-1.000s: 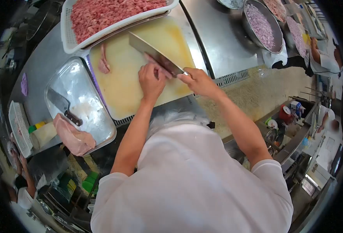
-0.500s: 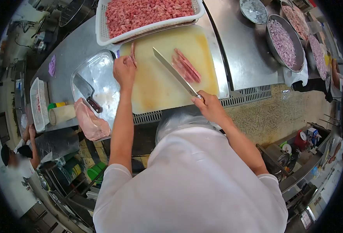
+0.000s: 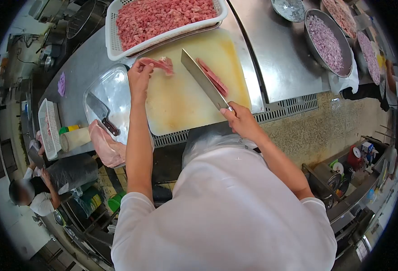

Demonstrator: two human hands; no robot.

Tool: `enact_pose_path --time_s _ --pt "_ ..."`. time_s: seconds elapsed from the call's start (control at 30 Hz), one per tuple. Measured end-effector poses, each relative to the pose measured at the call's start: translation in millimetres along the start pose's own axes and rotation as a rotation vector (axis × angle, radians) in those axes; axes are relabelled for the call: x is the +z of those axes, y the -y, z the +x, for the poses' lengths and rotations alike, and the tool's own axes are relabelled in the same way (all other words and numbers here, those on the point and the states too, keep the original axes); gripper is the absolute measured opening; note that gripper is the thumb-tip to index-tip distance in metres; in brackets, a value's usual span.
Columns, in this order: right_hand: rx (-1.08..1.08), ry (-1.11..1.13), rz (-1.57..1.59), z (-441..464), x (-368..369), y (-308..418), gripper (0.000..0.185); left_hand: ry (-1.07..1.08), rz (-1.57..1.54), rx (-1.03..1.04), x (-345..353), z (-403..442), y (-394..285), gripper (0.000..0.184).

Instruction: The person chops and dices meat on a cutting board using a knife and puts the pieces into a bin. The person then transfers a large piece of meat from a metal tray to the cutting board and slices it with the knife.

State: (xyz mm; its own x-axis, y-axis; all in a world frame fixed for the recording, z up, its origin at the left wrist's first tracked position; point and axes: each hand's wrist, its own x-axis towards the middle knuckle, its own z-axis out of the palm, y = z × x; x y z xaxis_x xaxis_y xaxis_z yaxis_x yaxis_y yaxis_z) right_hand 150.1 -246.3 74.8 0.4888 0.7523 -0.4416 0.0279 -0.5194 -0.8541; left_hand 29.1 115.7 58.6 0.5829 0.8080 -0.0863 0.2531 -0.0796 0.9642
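Note:
My left hand (image 3: 139, 82) pinches one end of a strip of raw meat (image 3: 163, 66), which reaches out to the right above the far left part of the yellowed cutting board (image 3: 176, 108). In my right hand (image 3: 240, 121) is the handle of a cleaver (image 3: 202, 80), its broad blade slanting up and left across the board. Just right of the blade lie more meat strips (image 3: 213, 79), partly hidden by it. Behind the board stands a white basket (image 3: 176, 30) heaped with diced meat (image 3: 163, 18).
To the left, a metal tray (image 3: 118, 86) holds a second cleaver (image 3: 100, 113); a large piece of meat (image 3: 106, 144) lies at its near edge. A small white basket (image 3: 50, 128) is farther left. Bowls of chopped onion (image 3: 327, 43) stand right. A co-worker (image 3: 39, 194) is at far left.
My left hand has turned the meat strip from upright to pointing right. The cleaver has shifted toward the other strips, its blade face now showing broader.

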Motion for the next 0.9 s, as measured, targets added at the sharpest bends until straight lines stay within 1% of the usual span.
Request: enact_pose_path --time_s 0.07,0.2,0.3,0.4,0.5,0.57,0.6,0.7,0.77,0.8,0.87,0.9 --pt "0.036 0.009 0.052 -1.0 -2.3 2.2 0.046 0.008 -0.054 0.036 10.6 -8.2 -10.6 0.015" --pt "-0.007 0.027 -0.016 2.4 -2.3 -2.1 0.047 0.022 -0.096 0.138 18.4 -19.9 -29.5 0.012" --pt "-0.035 0.007 -0.06 2.1 0.4 -1.8 0.048 0.001 -0.255 0.016 15.1 -28.5 -33.1 0.012" --pt "-0.022 0.014 -0.067 0.3 1.3 2.5 0.048 0.092 -0.38 -0.113 8.9 -32.7 -7.9 0.014" --pt "-0.006 0.028 -0.074 1.1 0.5 2.7 0.048 0.198 -0.305 -0.318 -10.9 -39.6 29.3 0.018" --pt "0.006 0.024 -0.08 2.1 1.2 2.2 0.049 0.065 0.084 -0.375 -21.8 -41.3 54.5 0.02" --pt "0.0 0.021 -0.077 1.5 1.7 3.4 0.048 -0.002 0.279 -0.402 -23.1 -44.3 54.8 0.021" --pt "-0.036 0.018 -0.091 -0.6 4.2 5.4 0.045 -0.318 0.811 0.079 -14.3 -60.4 55.7 0.02" --pt "-0.084 0.03 -0.138 -0.7 6.4 2.7 0.043 -0.249 0.706 0.268 -5.5 -62.4 48.9 0.019" --pt "-0.032 0.045 -0.046 -2.1 7.4 5.4 0.042 -0.217 0.652 0.361 -0.6 -63.6 43.2 0.018" --pt "0.073 0.072 0.138 -5.4 9.0 13.6 0.041 0.023 0.729 0.393 13.6 -66.9 28.0 0.019" --pt "0.1 0.098 0.138 -4.8 6.7 13.4 0.041 0.146 0.764 0.409 22.0 -68.9 22.4 0.02"
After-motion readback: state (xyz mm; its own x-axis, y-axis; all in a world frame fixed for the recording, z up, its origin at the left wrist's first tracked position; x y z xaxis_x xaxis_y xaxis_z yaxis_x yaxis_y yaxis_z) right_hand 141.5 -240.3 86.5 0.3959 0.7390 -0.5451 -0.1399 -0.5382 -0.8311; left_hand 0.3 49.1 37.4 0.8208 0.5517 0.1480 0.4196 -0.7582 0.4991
